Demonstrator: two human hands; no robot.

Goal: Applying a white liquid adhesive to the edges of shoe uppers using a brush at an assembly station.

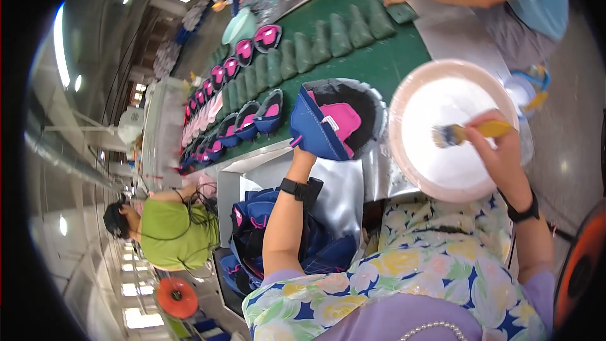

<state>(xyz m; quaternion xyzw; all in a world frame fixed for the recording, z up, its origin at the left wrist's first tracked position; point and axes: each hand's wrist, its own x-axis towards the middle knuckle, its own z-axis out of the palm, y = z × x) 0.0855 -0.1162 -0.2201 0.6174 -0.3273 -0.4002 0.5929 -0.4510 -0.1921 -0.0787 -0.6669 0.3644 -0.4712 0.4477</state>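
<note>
Grasping yellow-handled brush [452,135] between right fingers [482,146]; blue upper [317,131] hiding left fingers, their grip unclear.

The blue upper [315,130] hides most of the left hand [305,156].

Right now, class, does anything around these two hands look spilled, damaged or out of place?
Nothing looks clearly spilled or damaged near the held blue shoe upper or the brush. The heaped uppers in the box look untidy: they lie jumbled, while other uppers sit in rows on the green table.
</note>
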